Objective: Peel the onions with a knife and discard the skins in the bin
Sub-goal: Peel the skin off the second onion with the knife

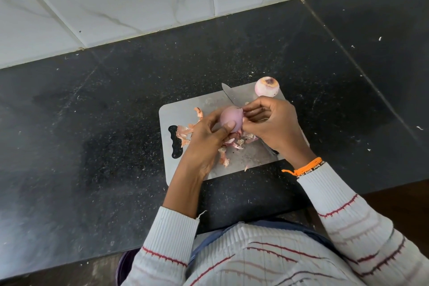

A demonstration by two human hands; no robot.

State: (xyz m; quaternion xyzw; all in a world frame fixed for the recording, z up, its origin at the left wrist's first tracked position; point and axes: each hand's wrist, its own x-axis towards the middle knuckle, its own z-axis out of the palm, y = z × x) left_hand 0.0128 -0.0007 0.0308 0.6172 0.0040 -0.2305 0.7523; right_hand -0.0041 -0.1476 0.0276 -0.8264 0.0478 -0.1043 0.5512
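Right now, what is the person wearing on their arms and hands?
Both arms wear a white ribbed sweater with thin red and dark wavy stripes. The left sleeve is pushed up the forearm and a loose thread hangs from its cuff. The right wrist has an orange thread band with a knotted tail, beside a thin dark-and-white patterned band. The left hand and right hand are bare: no gloves or rings visible.
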